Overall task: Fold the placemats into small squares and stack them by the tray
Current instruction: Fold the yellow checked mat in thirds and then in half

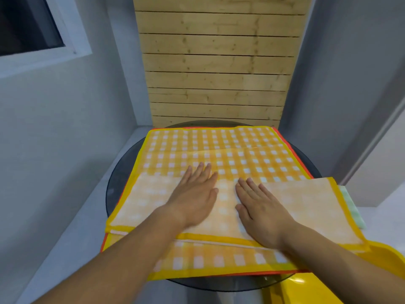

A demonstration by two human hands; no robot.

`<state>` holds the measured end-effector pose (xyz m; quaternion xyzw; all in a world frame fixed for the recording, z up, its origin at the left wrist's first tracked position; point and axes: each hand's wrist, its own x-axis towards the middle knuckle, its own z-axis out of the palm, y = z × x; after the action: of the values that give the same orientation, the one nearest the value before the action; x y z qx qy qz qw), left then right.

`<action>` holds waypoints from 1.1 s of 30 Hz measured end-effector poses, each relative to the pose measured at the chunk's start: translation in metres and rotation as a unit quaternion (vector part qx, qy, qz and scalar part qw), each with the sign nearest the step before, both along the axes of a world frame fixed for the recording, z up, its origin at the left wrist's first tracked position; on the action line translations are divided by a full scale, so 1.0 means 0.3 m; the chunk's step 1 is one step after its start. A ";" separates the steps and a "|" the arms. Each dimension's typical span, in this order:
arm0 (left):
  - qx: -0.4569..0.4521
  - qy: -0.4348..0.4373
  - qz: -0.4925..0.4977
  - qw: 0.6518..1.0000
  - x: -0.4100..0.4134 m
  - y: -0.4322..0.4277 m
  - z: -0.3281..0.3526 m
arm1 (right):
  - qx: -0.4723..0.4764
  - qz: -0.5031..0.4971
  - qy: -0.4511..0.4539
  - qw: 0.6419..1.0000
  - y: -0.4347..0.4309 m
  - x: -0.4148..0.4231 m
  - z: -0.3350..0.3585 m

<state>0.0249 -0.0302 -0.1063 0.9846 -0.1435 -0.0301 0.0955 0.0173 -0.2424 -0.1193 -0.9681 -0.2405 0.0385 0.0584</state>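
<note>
Left grip point(195, 194) released: palm down, fingers straight and together, pressing flat on the pale yellow layer point(306, 202). Right grip point(260, 207) the same, flat and released, palm on that layer, just beside the left one with a narrow gap between the thumbs. Neither grasps anything. Two grips and two bare forearms come in from the near edge.

The pale layer shows a washed-out check, with a yellow border on its left, near and right sides. It lies over the near half of the yellow checked placemat point(219, 145). Cannot tell if it is a turned-over part of that placemat or a separate one.

The checked placemat is spread across the middle of the table point(122, 172), one round dark glass top, reaching its far edge and overhanging the near edge. A crease runs left to right across its far half.

Under it is one orange-edged placemat point(287, 141); only thin strips of its border show along the far, right and near-left sides.

One pale green cloth point(352, 207) sticks out from under the pale layer past the table's right edge.

One glossy yellow tray point(383, 260) at the near right corner, partly cut off by the frame, touching the placemats' corner.

Behind the table: one wood slat panel point(217, 62). One window point(28, 25) upper left.
</note>
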 end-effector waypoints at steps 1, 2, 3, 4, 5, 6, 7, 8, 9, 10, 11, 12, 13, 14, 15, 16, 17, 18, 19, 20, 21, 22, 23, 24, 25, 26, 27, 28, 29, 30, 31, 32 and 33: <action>-0.001 0.015 -0.023 1.000 0.005 -0.036 -0.009 | 0.001 -0.001 0.000 1.000 -0.002 0.001 -0.002; 0.007 0.026 -0.029 0.999 0.011 -0.057 -0.024 | 0.004 -0.002 0.001 1.000 -0.005 0.003 -0.003; 0.018 0.030 -0.026 0.999 0.015 -0.063 -0.038 | 0.009 -0.003 0.004 1.000 -0.006 0.005 -0.003; 0.028 0.031 -0.021 0.999 0.015 -0.061 -0.048 | 0.017 -0.005 0.011 1.000 -0.007 0.005 -0.002; 0.036 0.031 -0.016 0.999 0.012 -0.052 -0.054 | 0.027 -0.007 0.018 0.999 -0.007 0.004 -0.001; 0.044 0.031 -0.013 0.998 0.011 -0.046 -0.056 | 0.037 -0.012 0.024 0.999 -0.012 0.004 0.000; 0.049 0.033 -0.012 0.998 0.009 -0.043 -0.054 | 0.045 -0.020 0.030 0.998 -0.025 0.005 0.002; 0.054 0.038 -0.012 0.998 0.006 -0.041 -0.050 | 0.050 -0.032 0.036 0.998 -0.049 0.009 0.003; 0.057 0.042 -0.012 0.997 0.005 -0.043 -0.046 | 0.053 -0.052 0.039 0.996 -0.087 0.015 0.007; 0.059 0.044 -0.013 0.997 0.005 -0.044 -0.045 | 0.053 -0.078 0.042 0.995 -0.137 0.025 0.010; 0.057 0.045 -0.014 0.997 0.005 -0.045 -0.045 | 0.046 -0.106 0.040 0.993 -0.194 0.035 0.012; 0.055 0.045 -0.013 0.997 0.005 -0.044 -0.043 | 0.035 -0.133 0.035 0.990 -0.253 0.043 0.015; 0.053 0.045 -0.012 0.997 0.006 -0.041 -0.044 | 0.024 -0.157 0.028 0.987 -0.305 0.048 0.016; 0.052 0.046 -0.011 0.998 0.006 -0.040 -0.043 | 0.017 -0.174 0.023 0.984 -0.345 0.050 0.015; 0.050 0.047 -0.010 0.998 0.006 -0.040 -0.042 | 0.015 -0.184 0.020 0.983 -0.369 0.050 0.012; 0.047 0.048 -0.009 0.998 0.006 -0.040 -0.041 | 0.015 -0.189 0.018 0.982 -0.379 0.049 0.010; 0.043 0.050 -0.007 0.998 0.007 -0.041 -0.040 | 0.014 -0.191 0.015 0.981 -0.380 0.048 0.007; 0.037 0.053 -0.005 0.998 0.008 -0.041 -0.039 | 0.012 -0.190 0.014 0.982 -0.377 0.048 0.006; 0.027 0.057 -0.003 0.998 0.010 -0.041 -0.040 | 0.009 -0.188 0.014 0.982 -0.374 0.046 0.006; 0.011 0.061 0.000 0.998 0.010 -0.040 -0.038 | 0.006 -0.187 0.015 0.982 -0.372 0.046 0.008; -0.011 0.062 0.004 0.998 0.010 -0.038 -0.034 | 0.002 -0.186 0.016 0.982 -0.373 0.045 0.010; -0.035 0.058 0.009 0.998 0.012 -0.033 -0.025 | -0.004 -0.185 0.017 0.983 -0.374 0.045 0.014; -0.052 0.051 0.017 0.997 0.018 -0.025 -0.013 | -0.011 -0.184 0.017 0.983 -0.374 0.046 0.019; -0.054 0.040 0.026 0.997 0.026 -0.014 0.005 | -0.017 -0.184 0.015 0.983 -0.372 0.045 0.025; -0.043 0.029 0.035 0.998 0.037 -0.001 0.024 | -0.018 -0.184 0.010 0.983 -0.370 0.044 0.031; -0.027 0.021 0.043 0.998 0.051 0.011 0.046 | -0.015 -0.181 -0.001 0.983 -0.364 0.042 0.040; -0.013 0.020 0.050 0.998 0.064 0.020 0.065 | -0.009 -0.174 -0.016 0.985 -0.354 0.036 0.050; 0.000 0.025 0.054 0.998 0.079 0.028 0.082 | 0.005 -0.164 -0.030 0.986 -0.339 0.029 0.062; 0.013 0.033 0.056 0.998 0.092 0.031 0.096 | 0.027 -0.151 -0.035 0.988 -0.318 0.021 0.075; 0.026 0.043 0.057 0.997 0.105 0.034 0.104 | 0.057 -0.138 -0.030 0.988 -0.292 0.011 0.087; 0.037 0.052 0.059 0.996 0.116 0.034 0.110 | 0.087 -0.127 -0.017 0.988 -0.261 0.000 0.098; 0.042 0.061 0.062 0.995 0.126 0.037 0.113 | 0.111 -0.115 -0.007 0.987 -0.231 -0.013 0.106; 0.043 0.069 0.067 0.994 0.137 0.041 0.117 | 0.125 -0.101 -0.009 0.987 -0.202 -0.024 0.113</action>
<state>0.0660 -0.0179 -0.0711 0.9907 -0.0693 -0.0973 0.0647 0.0101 -0.3030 -0.0853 -0.9728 -0.1453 -0.0064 0.1804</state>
